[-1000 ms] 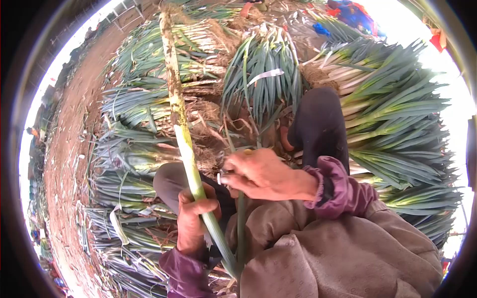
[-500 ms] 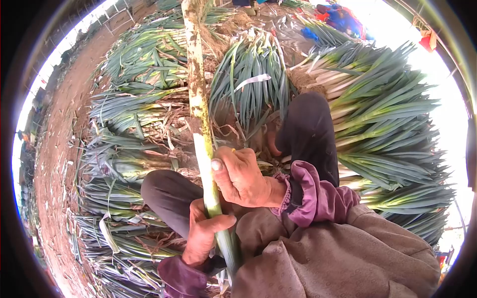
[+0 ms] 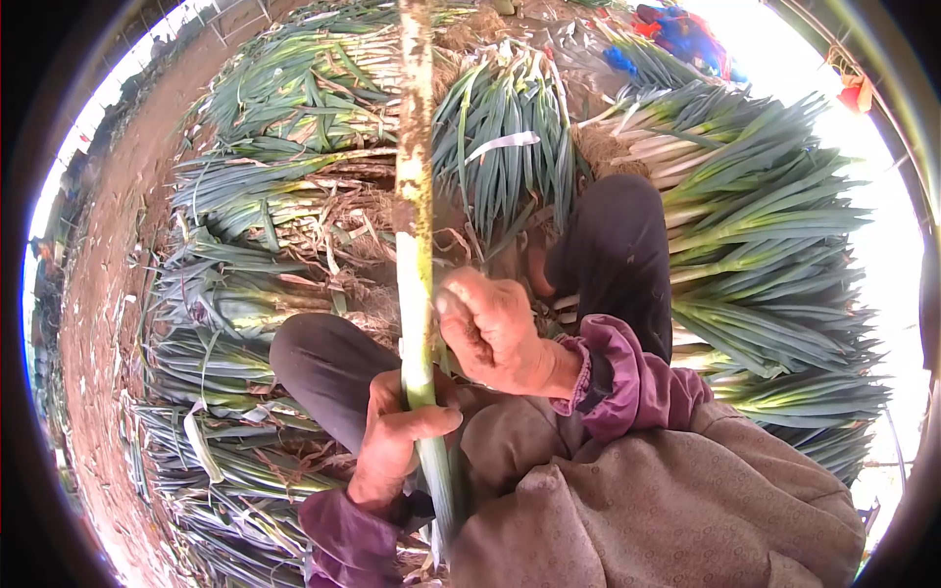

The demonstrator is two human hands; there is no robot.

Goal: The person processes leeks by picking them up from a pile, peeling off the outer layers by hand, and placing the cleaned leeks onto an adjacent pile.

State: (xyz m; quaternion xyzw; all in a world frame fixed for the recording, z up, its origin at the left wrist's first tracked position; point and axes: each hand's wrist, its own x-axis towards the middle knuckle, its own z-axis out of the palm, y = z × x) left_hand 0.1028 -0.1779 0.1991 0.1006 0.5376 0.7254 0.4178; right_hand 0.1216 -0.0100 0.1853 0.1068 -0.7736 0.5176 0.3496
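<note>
A long leek (image 3: pixel 417 304) stands lengthwise in front of me, its upper stalk brown-stained and its lower part pale green turning to green leaf. My left hand (image 3: pixel 397 426) is wrapped around the lower stalk, thumb across the front. Just right of the stalk, my right hand (image 3: pixel 495 328) is closed, thumb against curled fingers, with a narrow gap to the leek. Whatever the right fingers pinch, if anything, is hidden. The leek's top end runs out of view.
Bundled leeks (image 3: pixel 765 235) are piled along the right, with more heaps (image 3: pixel 304 88) on the left. Another bundle (image 3: pixel 510 127) with a white strip lies ahead. Bare soil (image 3: pixel 118 255) runs along the far left. My bent knees (image 3: pixel 323 363) flank the leek.
The leek has swung to the right at its top and looks more upright. My right hand has come away from the stalk, a little up and right. My left hand still grips it.
</note>
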